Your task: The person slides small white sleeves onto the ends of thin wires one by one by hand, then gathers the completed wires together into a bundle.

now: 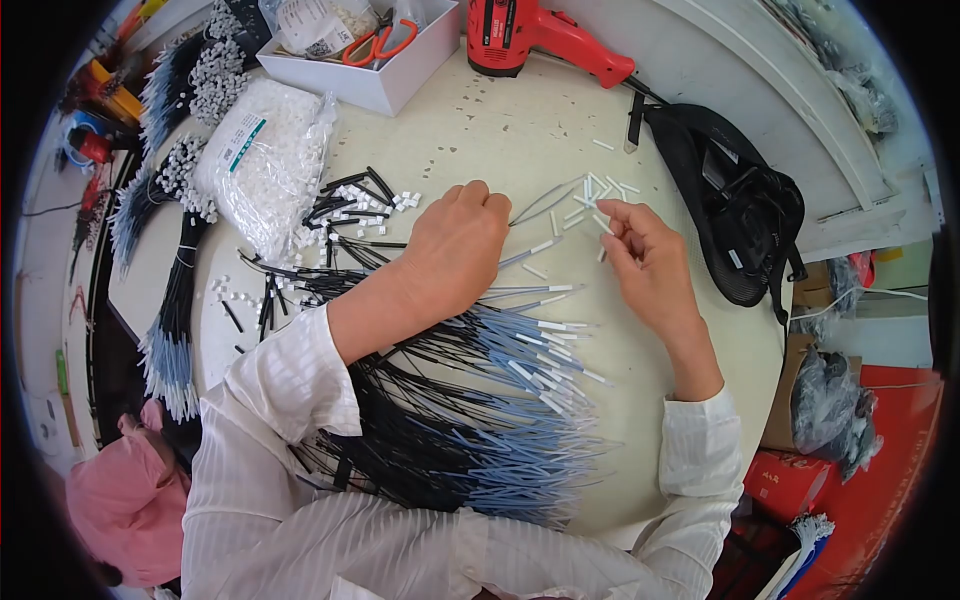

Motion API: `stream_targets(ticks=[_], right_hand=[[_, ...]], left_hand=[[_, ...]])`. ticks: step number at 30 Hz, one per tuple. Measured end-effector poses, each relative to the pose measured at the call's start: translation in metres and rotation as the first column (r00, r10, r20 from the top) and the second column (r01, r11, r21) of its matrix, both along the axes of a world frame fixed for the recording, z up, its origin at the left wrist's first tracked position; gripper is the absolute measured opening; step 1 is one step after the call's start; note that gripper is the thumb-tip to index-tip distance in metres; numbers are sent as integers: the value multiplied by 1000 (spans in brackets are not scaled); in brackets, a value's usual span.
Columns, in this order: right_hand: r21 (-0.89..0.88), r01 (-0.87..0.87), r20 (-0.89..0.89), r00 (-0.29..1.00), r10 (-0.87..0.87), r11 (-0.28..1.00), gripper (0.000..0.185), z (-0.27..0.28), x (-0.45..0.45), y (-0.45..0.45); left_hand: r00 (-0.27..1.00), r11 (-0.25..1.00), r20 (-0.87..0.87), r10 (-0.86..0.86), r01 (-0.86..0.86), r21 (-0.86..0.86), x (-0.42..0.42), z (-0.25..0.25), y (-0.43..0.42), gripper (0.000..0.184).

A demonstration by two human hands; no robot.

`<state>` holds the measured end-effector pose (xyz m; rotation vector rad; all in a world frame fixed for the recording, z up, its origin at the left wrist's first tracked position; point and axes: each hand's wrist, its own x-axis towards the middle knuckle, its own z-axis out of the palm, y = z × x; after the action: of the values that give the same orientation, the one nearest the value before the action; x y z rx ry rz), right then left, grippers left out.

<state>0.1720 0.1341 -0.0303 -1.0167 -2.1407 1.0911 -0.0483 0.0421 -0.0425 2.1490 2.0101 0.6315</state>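
- Holds a thin grey wire (540, 212) in the left hand (455, 245), fingers curled tight; impossible to see just where inside the fist.
- Runs that wire out from the knuckle side, looping across toward the right fingertips.
- Pinches a white tube (602, 224) in the right hand (650, 262), between thumb and forefinger, only a narrow gap apart, other fingers bent loosely.
- Shows a second tube (601, 255) just beside the thumb tip; cannot tell whether touching.
- Has loose white tubes (604, 188) scattered just beyond the right forefinger, on the pale table (515, 125).
- Spreads a bundle of black-and-grey wires (420, 410) below the left hand and forearm, some ends bearing white tubes, pointing right.
- Leans a clear bag of white pieces (265, 165) on the table's left, near small white connectors (400, 201).
- Rests a red heat gun (560, 40) at the far edge, well apart from both hands.
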Motion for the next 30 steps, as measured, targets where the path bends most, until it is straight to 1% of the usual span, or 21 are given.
stream_targets(ticks=[1, 3, 4, 6, 7, 9, 11, 12, 13, 14, 16, 17, 18, 20, 21, 24, 25, 28, 30], right_hand=[[-18, -8, -12, 1000, 8, 1000, 17, 0, 0, 1], [-160, -4, -106, 994, -13, 987, 16, 1, 1, 3], [-232, -6, -151, 988, -30, 973, 15, 1, 2, 4], [-244, 1, -270, 960, -69, 970, 18, 0, 4, 7], [-250, 2, -329, 940, -87, 968, 20, -1, 4, 8], [-313, 29, -385, 910, -155, 949, 23, 1, 4, 8], [-399, 52, -407, 884, -228, 915, 25, 4, 4, 7], [-455, 42, -410, 876, -252, 890, 26, 5, 7, 7], [-510, 15, -417, 870, -263, 860, 26, 5, 6, 7], [-472, 34, -396, 884, -246, 881, 26, 6, 6, 5], [-422, 57, -351, 910, -221, 905, 23, 7, 2, 1], [-386, -11, -401, 902, -157, 922, 20, 1, 2, -2], [-366, -36, -396, 910, -120, 930, 20, 2, -2, -8], [-321, -76, -377, 925, -54, 944, 18, 6, -11, -24], [-292, -106, -412, 911, -25, 951, 16, 5, -15, -30], [-224, -99, -376, 926, 8, 970, 14, 6, -16, -39], [-228, -122, -396, 918, 23, 966, 13, 7, -16, -39], [-241, -106, -403, 915, 0, 965, 12, 12, -16, -39], [-156, 5, -354, 933, -61, 988, 10, 16, -15, -33]], left_hand=[[1000, 1000, 9, -8, 8, 1, -1, -1, 0, 7], [999, 1000, 29, -24, 24, 5, -3, 0, 0, 5], [997, 999, 72, -33, 31, 26, -2, 3, 0, 5], [986, 997, 159, -53, 43, 63, 1, 13, -1, 5], [980, 997, 184, -72, 64, 53, 2, 20, -2, 5], [966, 994, 234, -108, 103, 34, 4, 30, -3, 6], [959, 976, 182, -218, 211, 62, 7, 24, 1, 6], [960, 969, 140, -244, 237, 68, 4, 21, 0, 7], [954, 965, 149, -260, 253, 65, 4, 15, -2, 7], [950, 962, 156, -271, 265, 61, 6, 12, -3, 7], [943, 973, 244, -228, 229, 22, 12, 15, -5, 10], [913, 980, 357, -198, 189, 60, 15, 19, -9, 13], [863, 983, 471, -181, 152, 99, 19, 23, -11, 16], [783, 976, 593, -189, 217, 24, 24, 30, -11, 19], [736, 967, 650, -190, 255, -7, 24, 31, -11, 20], [694, 960, 692, -199, 281, -6, 22, 28, -11, 19], [718, 959, 667, -199, 282, -18, 21, 25, -10, 17], [719, 961, 658, -223, 275, 26, 23, 22, -9, 15], [781, 969, 576, -241, 231, 92, 21, 22, -10, 15]])
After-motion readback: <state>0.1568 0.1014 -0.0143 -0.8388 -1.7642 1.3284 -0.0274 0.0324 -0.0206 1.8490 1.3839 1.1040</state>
